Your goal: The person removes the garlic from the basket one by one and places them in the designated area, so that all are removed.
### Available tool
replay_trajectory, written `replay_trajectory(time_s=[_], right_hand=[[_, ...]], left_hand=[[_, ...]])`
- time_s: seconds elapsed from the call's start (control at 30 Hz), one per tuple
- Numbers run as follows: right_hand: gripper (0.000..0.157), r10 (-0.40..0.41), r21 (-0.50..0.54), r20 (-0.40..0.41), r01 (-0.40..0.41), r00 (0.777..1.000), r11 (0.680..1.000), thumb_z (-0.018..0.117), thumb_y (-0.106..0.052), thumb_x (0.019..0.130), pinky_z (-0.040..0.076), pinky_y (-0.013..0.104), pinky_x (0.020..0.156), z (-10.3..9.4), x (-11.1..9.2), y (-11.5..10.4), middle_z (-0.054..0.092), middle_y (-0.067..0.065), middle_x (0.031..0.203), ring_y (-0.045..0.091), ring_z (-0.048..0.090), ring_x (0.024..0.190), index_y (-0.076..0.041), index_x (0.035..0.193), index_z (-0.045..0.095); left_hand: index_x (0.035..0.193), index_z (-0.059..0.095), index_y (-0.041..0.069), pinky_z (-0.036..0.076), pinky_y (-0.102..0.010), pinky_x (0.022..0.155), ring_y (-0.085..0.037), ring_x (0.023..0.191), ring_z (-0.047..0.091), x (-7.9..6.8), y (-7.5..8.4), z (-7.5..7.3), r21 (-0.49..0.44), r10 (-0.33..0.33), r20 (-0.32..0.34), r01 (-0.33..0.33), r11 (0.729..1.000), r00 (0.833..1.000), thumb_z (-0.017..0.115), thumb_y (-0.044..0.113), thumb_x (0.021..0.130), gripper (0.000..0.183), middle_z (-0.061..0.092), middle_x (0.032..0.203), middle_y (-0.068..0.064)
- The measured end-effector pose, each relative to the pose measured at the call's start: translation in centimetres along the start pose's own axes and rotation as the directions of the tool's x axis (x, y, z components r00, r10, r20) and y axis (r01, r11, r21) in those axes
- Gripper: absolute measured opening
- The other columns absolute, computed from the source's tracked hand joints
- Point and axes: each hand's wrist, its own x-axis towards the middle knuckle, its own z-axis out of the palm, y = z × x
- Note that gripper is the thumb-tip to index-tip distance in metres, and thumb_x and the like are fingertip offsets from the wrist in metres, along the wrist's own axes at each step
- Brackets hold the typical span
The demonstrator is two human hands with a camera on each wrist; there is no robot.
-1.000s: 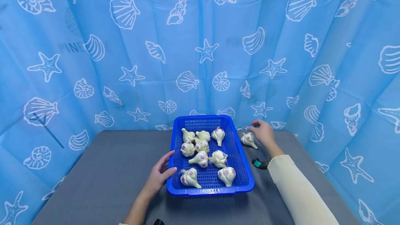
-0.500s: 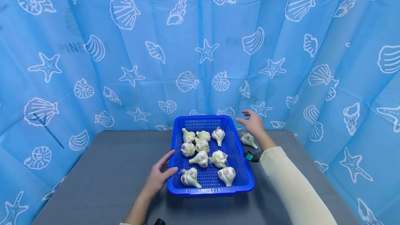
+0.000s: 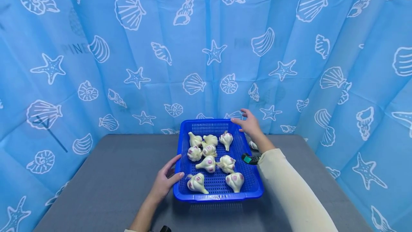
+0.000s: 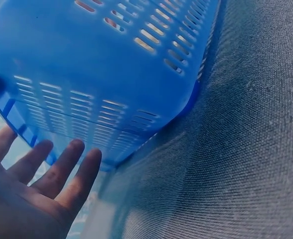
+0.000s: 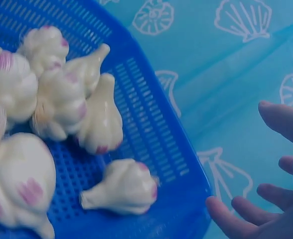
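Note:
In the head view, a blue plastic basket [image 3: 222, 197] stands on the table, holding several white garlic bulbs [image 3: 206, 164] with purple patches. My left hand [image 3: 162, 182] rests at the basket's left side, thumb tip at the rim; in the left wrist view its spread fingers [image 4: 67, 164] lie along the slotted outer wall. Over the back right corner, my right hand [image 3: 250, 124] is spread, holding nothing. From the right wrist, its fingertips appear right at the basket rim [image 5: 199, 181]. Another garlic bulb [image 3: 253, 145] lies outside the basket on the right, partly hidden by the right forearm.
A grey cloth covers the table [image 3: 106, 182]. A blue curtain [image 3: 206, 63] printed with shells and starfish hangs right behind the table and along both sides. A black band with a teal patch [image 3: 251, 158] sits by my right wrist.
My right hand has moved left, away from the garlic bulb outside the basket, to the basket's back right corner. The left hand and basket have stayed put.

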Motion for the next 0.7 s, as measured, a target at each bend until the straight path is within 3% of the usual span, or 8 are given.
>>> replay_trajectory(time_s=[0.4, 0.57, 0.7], right_hand=[[0.084, 0.072, 0.169, 0.159, -0.099, 0.985, 0.981, 0.069, -0.024, 0.092, 0.039, 0.059, 0.100, 2.9, 0.3, 1.0, 0.015, 0.024, 0.157, 0.044, 0.029, 0.137, -0.011, 0.156, 0.016], [0.083, 0.092, 0.124, 0.159, -0.113, 0.983, 0.986, 0.069, -0.026, 0.091, 0.038, 0.058, 0.101, 3.8, 0.4, 1.5, 0.017, 0.025, 0.156, 0.044, 0.031, 0.136, -0.010, 0.155, 0.019], [0.081, 0.087, 0.020, 0.138, -0.090, 0.987, 0.996, 0.070, -0.027, 0.090, 0.036, 0.056, 0.104, 4.4, 0.6, 1.9, 0.024, 0.026, 0.153, 0.044, 0.032, 0.135, -0.008, 0.153, 0.024]], left_hand=[[0.145, 0.047, 0.017, 0.047, -0.055, 0.092, -0.042, 0.120, 0.052, 0.1, -0.6, 0.1, 0.038, -0.032, -0.013, 0.032, 0.999, 0.999, 0.065, 0.015, 0.092, 0.056, 0.043, 0.146, -0.017], [0.145, 0.046, 0.016, 0.046, -0.056, 0.093, -0.044, 0.121, 0.051, 0.1, -0.5, 0.1, 0.032, -0.016, -0.007, 0.016, 0.999, 1.000, 0.064, 0.015, 0.092, 0.055, 0.042, 0.147, -0.018], [0.144, 0.047, 0.015, 0.046, -0.056, 0.094, -0.045, 0.121, 0.050, 0.1, -0.5, 0.1, 0.019, 0.004, -0.002, -0.004, 1.000, 1.000, 0.064, 0.014, 0.092, 0.055, 0.042, 0.146, -0.020]])
